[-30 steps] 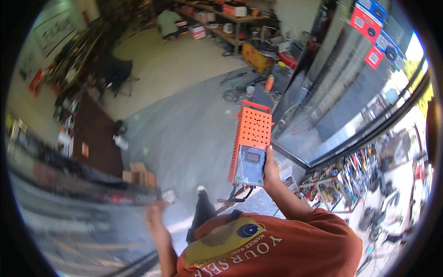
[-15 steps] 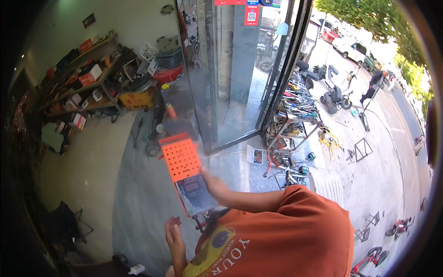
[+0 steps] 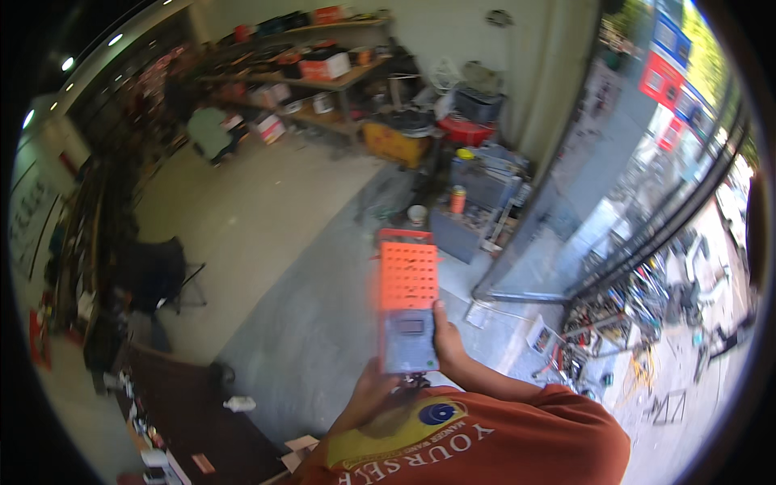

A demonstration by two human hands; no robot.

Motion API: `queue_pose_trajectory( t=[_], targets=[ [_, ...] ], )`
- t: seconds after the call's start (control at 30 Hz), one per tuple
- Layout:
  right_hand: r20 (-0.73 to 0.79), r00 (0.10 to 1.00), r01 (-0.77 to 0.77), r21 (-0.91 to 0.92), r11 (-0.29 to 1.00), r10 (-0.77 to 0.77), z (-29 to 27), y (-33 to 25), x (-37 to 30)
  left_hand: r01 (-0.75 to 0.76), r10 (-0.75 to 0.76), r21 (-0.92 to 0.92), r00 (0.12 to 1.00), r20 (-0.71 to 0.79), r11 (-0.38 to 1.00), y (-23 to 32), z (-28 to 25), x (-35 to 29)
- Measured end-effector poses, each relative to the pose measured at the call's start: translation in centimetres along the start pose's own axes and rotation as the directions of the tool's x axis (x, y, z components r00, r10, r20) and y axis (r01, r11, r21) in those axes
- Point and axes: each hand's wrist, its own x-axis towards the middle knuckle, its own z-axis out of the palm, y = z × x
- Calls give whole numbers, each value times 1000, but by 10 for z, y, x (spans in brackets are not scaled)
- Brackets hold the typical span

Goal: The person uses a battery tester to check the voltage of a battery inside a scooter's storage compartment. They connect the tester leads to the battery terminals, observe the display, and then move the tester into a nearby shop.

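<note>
Held upright in front of my orange-red shirt is an orange box-shaped device [image 3: 409, 275], its upper face full of round holes. Its lower part is a grey panel [image 3: 410, 338] with a small display, possibly a charger. My right hand [image 3: 447, 338] grips its right edge, with the thumb lying along the side. Close to the lower left corner is my left hand [image 3: 373, 388], smeared by motion; whether it touches the device cannot be made out.
A dark table [image 3: 190, 404] stands at lower left, near a black folding chair [image 3: 153, 271]. Loaded shelves [image 3: 356, 77] line the far wall. To the right are a glass door [image 3: 558, 242] and a tool-covered rack [image 3: 614, 311]. An orange can [image 3: 457, 200] stands beyond the device.
The view has swung left, toward the room's inside. The device has gone from tilted to nearly upright in the picture. My left hand has come from apart to beside its lower edge.
</note>
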Motion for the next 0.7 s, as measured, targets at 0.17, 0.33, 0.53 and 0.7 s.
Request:
queue_pose_trajectory(
  t=[0.17,0.33,0.53,0.7],
  targets=[
    [54,997,63,9,998,-63,47,6,14,-61,64,-52,996,63,997,30,-39,16],
    [66,990,124,12,992,-124,121,15,23,57,-47,-125,995,87,990,57,-108,17],
    [119,983,154,-112,982,-141,219,39,49,43,-33,-152,997,65,988,120,-184,3],
    [195,977,123,-162,979,-91,290,62,74,42,-51,-110,995,-87,993,172,-231,-7]
  ],
)
